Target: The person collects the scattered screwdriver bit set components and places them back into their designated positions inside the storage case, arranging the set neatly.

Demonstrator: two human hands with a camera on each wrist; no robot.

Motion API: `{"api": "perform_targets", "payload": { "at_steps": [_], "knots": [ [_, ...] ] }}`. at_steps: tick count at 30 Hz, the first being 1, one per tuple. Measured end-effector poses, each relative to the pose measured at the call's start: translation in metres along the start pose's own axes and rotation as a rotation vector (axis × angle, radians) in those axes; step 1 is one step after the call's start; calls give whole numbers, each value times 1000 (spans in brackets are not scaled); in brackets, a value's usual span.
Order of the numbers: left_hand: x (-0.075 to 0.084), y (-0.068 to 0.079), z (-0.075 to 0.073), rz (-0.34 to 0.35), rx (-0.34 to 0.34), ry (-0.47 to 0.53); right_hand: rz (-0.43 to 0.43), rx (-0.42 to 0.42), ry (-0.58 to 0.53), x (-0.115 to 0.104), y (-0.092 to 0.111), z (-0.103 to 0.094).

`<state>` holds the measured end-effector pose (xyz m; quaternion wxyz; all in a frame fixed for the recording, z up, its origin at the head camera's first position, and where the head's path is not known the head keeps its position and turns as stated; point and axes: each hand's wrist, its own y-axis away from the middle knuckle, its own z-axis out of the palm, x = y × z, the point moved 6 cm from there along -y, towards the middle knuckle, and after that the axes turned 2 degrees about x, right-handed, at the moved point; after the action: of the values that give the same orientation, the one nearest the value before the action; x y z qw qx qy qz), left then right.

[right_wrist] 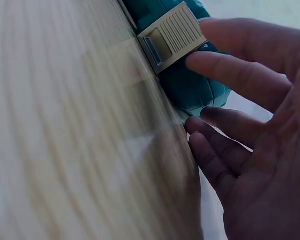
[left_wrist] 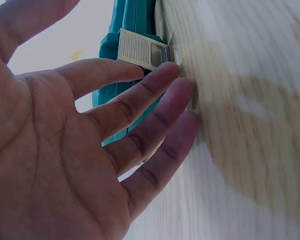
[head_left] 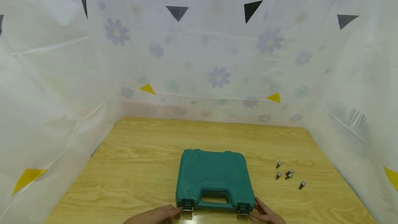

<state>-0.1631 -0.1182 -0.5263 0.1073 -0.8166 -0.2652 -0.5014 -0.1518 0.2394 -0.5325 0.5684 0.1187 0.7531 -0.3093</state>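
A green plastic tool case [head_left: 217,170] lies closed on the table, its handle cutout facing me. Two metal latches, the left latch [head_left: 188,204] and the right latch [head_left: 243,208], sit on its near edge. At the near left corner is my left hand [head_left: 152,215], fingers extended; in the left wrist view its fingertips are close to the ribbed latch [left_wrist: 140,50] and the tabletop. My right hand [head_left: 266,213] is at the near right corner. In the right wrist view its thumb and index finger lie beside the other latch [right_wrist: 172,37], lightly bent, the remaining fingers by the case's side.
Several small bit sockets [head_left: 289,172] with silver collars and dark tips lie right of the case on the wood-grain table [head_left: 140,158]. White flower-print sheeting [head_left: 192,54] encloses the back and sides, marked with black and yellow triangles.
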Motion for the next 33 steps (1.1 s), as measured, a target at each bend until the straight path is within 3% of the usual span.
{"api": "perform_targets", "payload": {
  "at_steps": [3,7,11,13,15,19,24,29,33],
  "knots": [
    [26,8,-4,239,24,-279,8,9,31,1,1,-1],
    [38,11,-8,238,16,-291,-14,14,103,0,0,-1],
    [48,11,-9,237,17,-289,-50,24,94,-5,-1,0],
    [51,10,-10,236,17,-288,-36,63,80,-7,-2,1],
    [53,11,-11,227,23,-269,-40,133,141,-9,-1,2],
    [54,14,-13,185,37,-150,81,308,281,-7,1,2],
    [49,14,-15,105,49,-54,339,458,422,2,4,-3],
    [45,8,-14,68,53,-3,580,578,341,19,11,-6],
    [40,1,-11,28,80,90,636,639,299,21,11,-4]
  ]
}}
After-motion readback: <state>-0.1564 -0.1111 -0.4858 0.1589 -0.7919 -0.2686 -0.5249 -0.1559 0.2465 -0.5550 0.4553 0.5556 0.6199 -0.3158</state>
